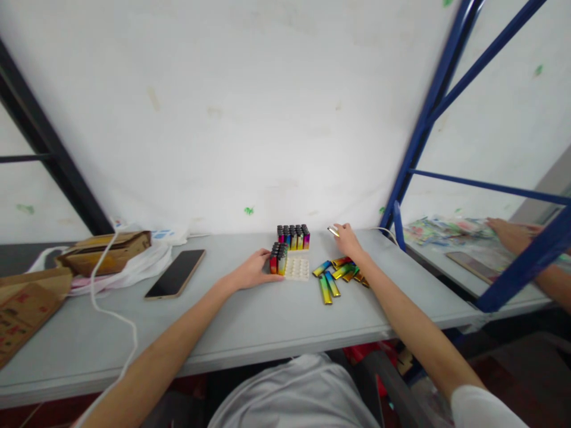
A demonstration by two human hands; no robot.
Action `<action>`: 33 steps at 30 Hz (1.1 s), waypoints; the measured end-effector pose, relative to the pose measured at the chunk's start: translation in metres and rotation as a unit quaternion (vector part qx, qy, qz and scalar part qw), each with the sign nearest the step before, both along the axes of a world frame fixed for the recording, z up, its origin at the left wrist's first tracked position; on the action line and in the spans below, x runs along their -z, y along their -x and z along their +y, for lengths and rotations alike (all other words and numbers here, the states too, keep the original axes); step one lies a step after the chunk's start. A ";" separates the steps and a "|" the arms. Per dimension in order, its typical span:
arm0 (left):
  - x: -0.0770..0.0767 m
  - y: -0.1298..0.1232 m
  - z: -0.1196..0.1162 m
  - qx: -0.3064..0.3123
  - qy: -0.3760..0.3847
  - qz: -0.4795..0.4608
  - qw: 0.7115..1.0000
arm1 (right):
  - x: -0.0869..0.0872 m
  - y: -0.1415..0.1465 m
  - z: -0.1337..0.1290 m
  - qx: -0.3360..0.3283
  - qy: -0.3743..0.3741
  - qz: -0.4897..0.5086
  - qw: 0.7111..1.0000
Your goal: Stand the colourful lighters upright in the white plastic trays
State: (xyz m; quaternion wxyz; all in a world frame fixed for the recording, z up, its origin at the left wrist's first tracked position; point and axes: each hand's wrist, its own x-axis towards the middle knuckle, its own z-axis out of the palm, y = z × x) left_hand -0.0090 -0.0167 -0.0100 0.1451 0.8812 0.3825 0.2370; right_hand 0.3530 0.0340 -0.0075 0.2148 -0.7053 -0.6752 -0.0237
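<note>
A white tray (297,268) with round holes stands on the table in front of me, its left end filled with upright lighters (279,260) with dark tops. My left hand (256,271) grips this tray and its lighters at the left side, thumb along the near edge. Behind it stands a second group of colourful lighters (293,238), closely packed. My right hand (348,239), raised over the table to the right, pinches a small shiny flat case (333,231). Below that hand lies a loose pile of metallic rainbow-coloured cases (331,279); my forearm partly covers it.
A smartphone (175,274) lies to the left, near an opened cardboard box (103,252) on white plastic. A white cable (113,312) runs over the left table edge. Blue frame posts (413,148) rise at the right; beyond them another person's arms (517,241) reach over plastic bags.
</note>
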 end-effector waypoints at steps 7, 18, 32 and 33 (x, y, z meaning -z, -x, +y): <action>0.002 0.000 0.001 -0.002 0.008 -0.016 1.000 | 0.011 0.022 0.006 -0.097 -0.060 0.344 0.932; 0.000 -0.001 -0.001 0.003 0.009 -0.005 1.000 | -0.006 0.062 -0.028 -0.143 -0.100 0.410 0.895; 0.002 -0.001 0.001 0.002 0.010 0.007 1.000 | -0.001 0.103 -0.050 -0.179 -0.108 0.316 0.925; 0.002 -0.001 0.001 0.004 0.008 0.006 1.000 | 0.000 0.103 -0.050 -0.182 -0.111 0.312 0.926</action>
